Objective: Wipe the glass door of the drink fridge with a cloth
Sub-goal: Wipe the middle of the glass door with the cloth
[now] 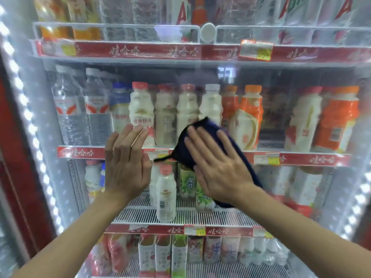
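The fridge's glass door [281,77] fills the view, hazy with reflections. A dark blue cloth [208,127] lies flat against the glass near the middle. My right hand [216,163] presses on it with straight, spread fingers; the cloth shows above and to the right of the hand. My left hand [126,163] rests flat on the bare glass just left of the cloth, fingers straight and pointing up, holding nothing.
Behind the glass, wire shelves with red price strips [140,51] carry water bottles [68,109], white milk drinks [141,111] and orange bottles [251,109]. LED strips run down the left door frame [30,127] and the right one. A red panel [14,157] stands at far left.
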Demonstrator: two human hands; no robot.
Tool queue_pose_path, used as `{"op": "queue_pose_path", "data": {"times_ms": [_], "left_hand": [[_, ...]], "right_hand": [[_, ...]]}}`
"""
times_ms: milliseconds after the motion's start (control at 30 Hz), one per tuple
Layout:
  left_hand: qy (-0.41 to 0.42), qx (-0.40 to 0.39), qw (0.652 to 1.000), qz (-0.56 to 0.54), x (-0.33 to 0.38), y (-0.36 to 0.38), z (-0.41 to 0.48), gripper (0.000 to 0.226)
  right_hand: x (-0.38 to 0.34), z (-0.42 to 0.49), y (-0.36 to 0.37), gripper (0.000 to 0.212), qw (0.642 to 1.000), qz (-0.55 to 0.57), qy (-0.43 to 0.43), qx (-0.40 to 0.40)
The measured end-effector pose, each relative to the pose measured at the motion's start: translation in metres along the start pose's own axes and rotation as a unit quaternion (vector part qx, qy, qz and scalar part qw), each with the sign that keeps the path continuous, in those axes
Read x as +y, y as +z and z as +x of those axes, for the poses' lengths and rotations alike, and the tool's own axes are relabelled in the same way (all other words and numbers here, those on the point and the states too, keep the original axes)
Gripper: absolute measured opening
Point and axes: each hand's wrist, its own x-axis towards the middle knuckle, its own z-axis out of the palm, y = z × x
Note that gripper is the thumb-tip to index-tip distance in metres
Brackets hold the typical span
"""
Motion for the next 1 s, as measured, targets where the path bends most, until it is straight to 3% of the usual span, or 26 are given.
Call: {"op": "queue_pose_path", "data": {"times_ms": [100,200,367,533,667,867,933,1000], "left_hand": [[-0.001,-0.010,0.999,-0.032,-0.002,-0.005,0.002,0.051],[0.003,-0.019,0.999,-0.039,-0.024,-0.016,-0.002,0.053],[-0.025,-0.015,1.000,-0.008,-0.055,-0.023,-0.009,0.049],[-0.001,-0.007,1.000,0.004,-0.061,-0.017,-0.013,0.049],[-0.003,-0.005,1.000,-0.019,-0.060,-0.020,-0.013,0.048],[-0.016,-0.009,0.997,-0.071,-0.070,-0.038,-0.017,0.048],[-0.018,-0.021,0.998,-0.049,-0.081,-0.040,-0.024,0.051],[-0.032,-0.031,0.998,-0.037,-0.090,-0.037,-0.030,0.054]], "right_hand": [[-0.022,-0.021,0.010,0.067,0.989,-0.015,-0.128,-0.067],[0.003,0.000,-0.002,0.066,0.975,-0.029,-0.195,-0.099],[0.029,0.067,-0.024,0.061,0.999,-0.018,-0.044,-0.014],[-0.030,0.061,0.001,0.062,0.996,0.002,0.086,0.039],[-0.082,0.031,0.023,0.064,0.998,-0.001,0.054,0.013],[-0.063,0.035,0.013,0.066,0.988,-0.042,-0.130,-0.077],[-0.041,0.066,0.000,0.064,0.992,-0.036,-0.106,-0.052],[-0.032,0.096,-0.009,0.061,0.999,-0.023,-0.021,-0.005]]}}
